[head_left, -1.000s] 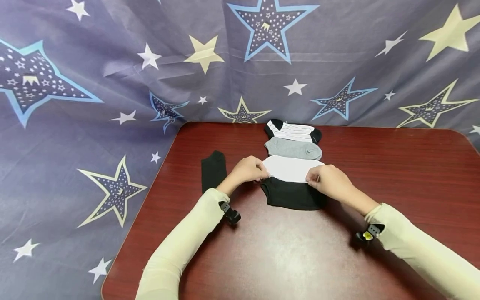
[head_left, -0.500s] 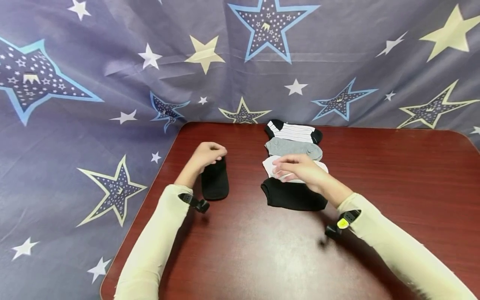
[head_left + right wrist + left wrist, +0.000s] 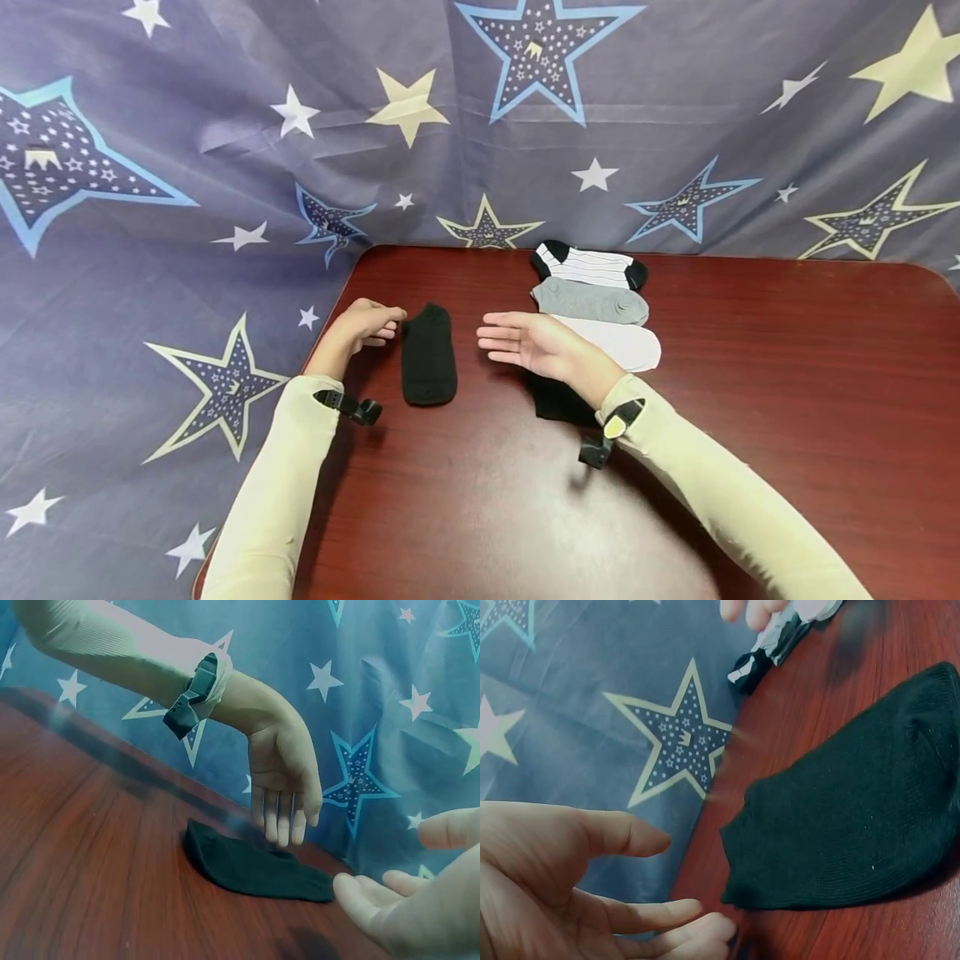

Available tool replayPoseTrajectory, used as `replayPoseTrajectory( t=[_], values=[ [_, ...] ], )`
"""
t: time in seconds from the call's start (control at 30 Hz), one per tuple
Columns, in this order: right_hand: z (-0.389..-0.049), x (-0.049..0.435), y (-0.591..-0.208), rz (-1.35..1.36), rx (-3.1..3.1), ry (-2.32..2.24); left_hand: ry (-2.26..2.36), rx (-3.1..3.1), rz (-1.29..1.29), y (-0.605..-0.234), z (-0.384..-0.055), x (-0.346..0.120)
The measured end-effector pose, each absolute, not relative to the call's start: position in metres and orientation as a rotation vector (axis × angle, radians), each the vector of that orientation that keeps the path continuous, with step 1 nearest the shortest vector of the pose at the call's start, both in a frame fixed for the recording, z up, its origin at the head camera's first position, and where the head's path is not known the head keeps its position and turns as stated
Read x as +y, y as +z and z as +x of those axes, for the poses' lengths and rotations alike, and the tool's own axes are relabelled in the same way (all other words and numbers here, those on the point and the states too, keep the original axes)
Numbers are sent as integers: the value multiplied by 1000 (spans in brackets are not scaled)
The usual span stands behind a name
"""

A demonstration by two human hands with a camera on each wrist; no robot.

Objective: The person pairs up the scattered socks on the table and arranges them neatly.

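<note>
A black sock (image 3: 429,357) lies flat on the left part of the table, its opening toward the back. Just left of its upper end hovers my left hand (image 3: 363,325), fingers relaxed and holding nothing; the left wrist view shows the thumb apart from the fingers beside the sock (image 3: 847,802). My right hand (image 3: 536,342) reaches leftward with straight fingers, over the near end of a row of socks. Partly covered by it are a white sock (image 3: 626,343) and another black sock (image 3: 558,400). Behind them lie a grey sock (image 3: 592,301) and a white striped sock (image 3: 596,265) with black ends.
The reddish-brown table (image 3: 787,375) ends at a curtain (image 3: 247,167) printed with stars, which hangs along the back and left. Each wrist wears a strap with a small black camera, as on the left wrist (image 3: 348,407).
My left hand has left the white sock and moved left, passing over the lone black sock to its far side. The right hand has let go of the white sock and shifted left, fingers straightening.
</note>
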State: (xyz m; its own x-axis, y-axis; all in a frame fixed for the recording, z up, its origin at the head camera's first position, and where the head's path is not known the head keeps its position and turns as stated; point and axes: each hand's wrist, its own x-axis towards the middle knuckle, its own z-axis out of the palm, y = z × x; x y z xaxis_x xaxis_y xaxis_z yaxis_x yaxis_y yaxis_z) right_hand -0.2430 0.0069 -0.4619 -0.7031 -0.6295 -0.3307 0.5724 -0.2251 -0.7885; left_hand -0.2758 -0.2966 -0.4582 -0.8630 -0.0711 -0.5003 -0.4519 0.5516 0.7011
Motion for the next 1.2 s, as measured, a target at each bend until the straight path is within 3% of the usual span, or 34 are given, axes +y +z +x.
replayPoseTrajectory(
  t=[0.57,1.2],
  values=[
    [-249,-39,-483,221,1168,-1972,1435,2187,-530,-467,-271,-290],
    [-251,-44,-484,254,1155,-1954,1480,2134,-479,-477,-260,-273]
  ],
)
